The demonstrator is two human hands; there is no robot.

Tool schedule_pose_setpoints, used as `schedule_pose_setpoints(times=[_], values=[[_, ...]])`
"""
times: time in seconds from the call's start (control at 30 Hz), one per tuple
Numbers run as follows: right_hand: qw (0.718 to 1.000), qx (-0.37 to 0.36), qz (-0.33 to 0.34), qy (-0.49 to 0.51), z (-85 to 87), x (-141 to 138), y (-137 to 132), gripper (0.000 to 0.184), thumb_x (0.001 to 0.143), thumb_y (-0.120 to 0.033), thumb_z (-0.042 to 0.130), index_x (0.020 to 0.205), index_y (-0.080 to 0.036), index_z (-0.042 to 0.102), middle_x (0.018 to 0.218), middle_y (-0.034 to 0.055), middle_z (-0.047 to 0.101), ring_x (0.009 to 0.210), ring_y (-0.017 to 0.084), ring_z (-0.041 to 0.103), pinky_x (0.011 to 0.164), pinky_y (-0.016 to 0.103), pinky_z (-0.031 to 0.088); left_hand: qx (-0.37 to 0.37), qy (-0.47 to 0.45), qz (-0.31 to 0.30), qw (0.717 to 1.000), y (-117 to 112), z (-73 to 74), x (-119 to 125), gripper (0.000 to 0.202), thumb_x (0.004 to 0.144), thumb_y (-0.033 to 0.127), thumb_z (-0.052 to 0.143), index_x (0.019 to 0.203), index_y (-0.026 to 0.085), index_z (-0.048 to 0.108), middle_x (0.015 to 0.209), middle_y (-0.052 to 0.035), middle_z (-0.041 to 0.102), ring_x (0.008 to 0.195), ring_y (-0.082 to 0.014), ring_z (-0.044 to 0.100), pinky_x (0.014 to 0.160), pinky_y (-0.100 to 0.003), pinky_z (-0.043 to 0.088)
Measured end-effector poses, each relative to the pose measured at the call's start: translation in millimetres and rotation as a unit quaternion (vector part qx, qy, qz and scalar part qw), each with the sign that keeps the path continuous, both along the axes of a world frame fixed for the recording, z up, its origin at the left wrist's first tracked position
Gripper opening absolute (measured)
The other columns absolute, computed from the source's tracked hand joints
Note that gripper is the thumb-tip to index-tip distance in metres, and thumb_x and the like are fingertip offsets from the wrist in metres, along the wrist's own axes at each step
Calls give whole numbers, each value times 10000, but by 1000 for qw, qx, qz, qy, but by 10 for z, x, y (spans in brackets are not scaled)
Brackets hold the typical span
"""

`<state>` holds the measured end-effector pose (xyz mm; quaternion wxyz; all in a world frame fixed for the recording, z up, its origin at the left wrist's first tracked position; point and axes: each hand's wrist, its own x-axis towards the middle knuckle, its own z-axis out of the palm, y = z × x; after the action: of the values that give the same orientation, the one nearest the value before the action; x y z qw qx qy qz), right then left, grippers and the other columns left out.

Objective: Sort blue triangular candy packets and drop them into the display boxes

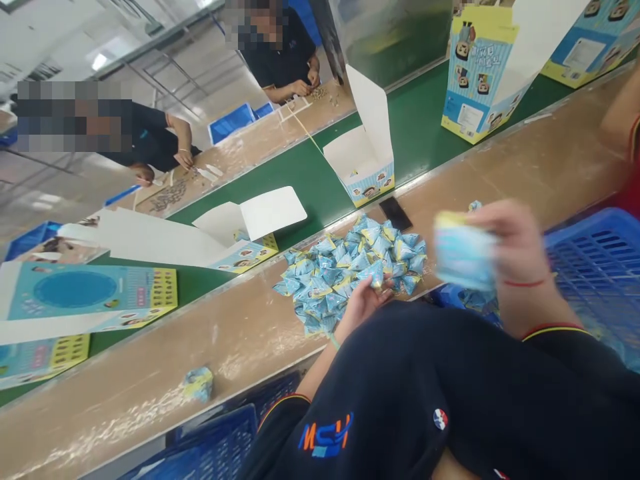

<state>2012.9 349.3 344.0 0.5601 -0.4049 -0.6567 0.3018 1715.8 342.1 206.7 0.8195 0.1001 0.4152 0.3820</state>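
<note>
A heap of several small blue-and-yellow foil packets [350, 267] lies on the brown wooden ledge [240, 333] in front of me. My left hand [363, 300] rests at the near edge of the heap, fingers closed on one packet [374, 272]. My right hand [505, 257] is raised to the right of the heap, blurred by motion, and grips a blue packet [463, 257]. A single packet [199, 383] lies apart on the ledge to the left.
A green conveyor belt [310, 180] carries open printed cartons [367, 153], [483, 73] and flat ones [90, 293]. Blue plastic crates [600, 267], [225, 447] stand beside me. Two people [280, 53], [150, 140] work on the far side. Another person's arm [620, 107] shows at the right.
</note>
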Motion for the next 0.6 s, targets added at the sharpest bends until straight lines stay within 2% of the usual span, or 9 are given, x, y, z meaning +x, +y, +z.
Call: schedule_pose_setpoints(times=[0.07, 0.17, 0.23, 0.3, 0.37, 0.43, 0.5, 0.57, 0.6], values=[[999, -27, 29, -15, -71, -248, 169, 386, 811, -524, 799, 1095, -268, 742, 1066, 48, 769, 991, 246, 736, 884, 389, 615, 1, 6, 17, 1000, -5, -28, -51, 292, 871, 317, 669, 1101, 138, 679, 1090, -117, 744, 956, -216, 715, 852, -328, 571], [997, -68, 17, -14, -266, -532, 351, 369, 826, -436, 780, 1136, -245, 722, 1126, 60, 745, 1031, 237, 714, 885, 354, 599, 10, 11, 30, 999, -52, -35, -124, 320, 827, 334, 704, 1081, 140, 680, 1104, -121, 749, 980, -219, 713, 867, -325, 567], [995, -97, -3, 10, -432, -655, 409, 335, 840, -399, 746, 1129, -237, 694, 1109, 56, 729, 998, 220, 704, 833, 329, 592, 51, -4, 33, 998, -96, 18, -149, 384, 793, 351, 725, 1118, 149, 687, 1217, -125, 726, 1119, -257, 689, 928, -340, 559], [990, -135, -13, 36, -603, -760, 406, 287, 850, -386, 711, 1078, -220, 658, 1026, 44, 713, 926, 199, 694, 777, 308, 577, 108, -40, 27, 993, -123, 115, -146, 481, 771, 394, 735, 1201, 182, 685, 1363, -107, 668, 1322, -321, 587, 1040, -387, 524], [986, -163, 3, 38, -760, -868, 344, 230, 868, -403, 677, 986, -211, 627, 922, 28, 689, 856, 186, 680, 766, 310, 565, 138, -77, 7, 987, -122, 226, -115, 564, 752, 446, 744, 1261, 214, 673, 1427, -84, 632, 1436, -372, 475, 1135, -449, 463], [984, -177, 31, 20, -888, -966, 256, 212, 898, -420, 644, 921, -212, 606, 867, 25, 674, 849, 191, 682, 808, 334, 563, 137, -88, -4, 987, -102, 316, -69, 625, 736, 475, 745, 1295, 212, 657, 1401, -95, 650, 1433, -407, 471, 1169, -511, 427], [983, -178, 46, 14, -974, -1026, 196, 223, 924, -436, 621, 970, -218, 608, 912, 42, 690, 906, 210, 698, 843, 360, 566, 130, -71, 1, 989, -82, 371, -23, 669, 731, 458, 737, 1339, 203, 626, 1362, -108, 674, 1399, -417, 508, 1173, -558, 414], [987, -155, 44, -20, -999, -1028, 205, 228, 938, -432, 614, 1027, -222, 622, 1010, 74, 706, 992, 231, 695, 878, 384, 562, 132, -48, 12, 990, -77, 398, 10, 696, 723, 415, 729, 1373, 205, 597, 1339, -108, 687, 1390, -410, 518, 1174, -578, 409], [988, -133, 46, -67, -983, -1003, 237, 202, 944, -411, 608, 1001, -219, 639, 1018, 86, 708, 999, 239, 687, 883, 393, 555, 136, -40, 15, 990, -79, 407, 19, 704, 717, 393, 727, 1382, 207, 588, 1331, -106, 692, 1395, -406, 513, 1175, -577, 409]])
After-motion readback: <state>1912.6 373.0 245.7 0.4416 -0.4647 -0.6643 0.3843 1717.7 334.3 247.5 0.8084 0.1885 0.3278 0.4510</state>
